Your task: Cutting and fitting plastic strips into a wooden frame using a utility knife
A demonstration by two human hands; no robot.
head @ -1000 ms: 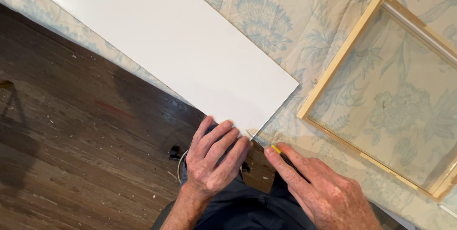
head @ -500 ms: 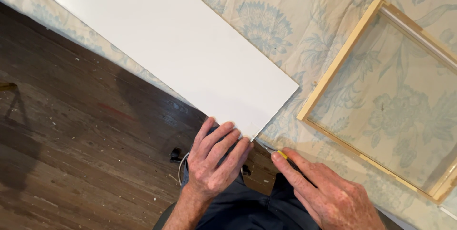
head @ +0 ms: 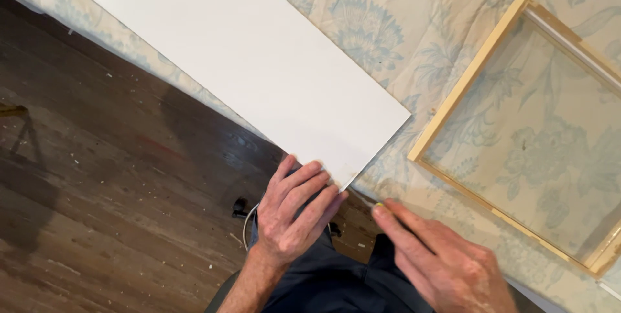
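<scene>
Presently the white board [head: 239, 73] is pinned flat on the floral-clothed desk [head: 388, 22] at its near corner by the left hand [head: 294, 212], fingers spread, gripping nothing. The right hand [head: 440, 258], blurred, is loosely extended beside it; steady downward pressure should be kept.

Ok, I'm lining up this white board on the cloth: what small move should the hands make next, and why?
Probably bring the right hand up to the near corner of the white board. The left hand already presses flat by that corner, while the right is blurred and apart from it.
</scene>
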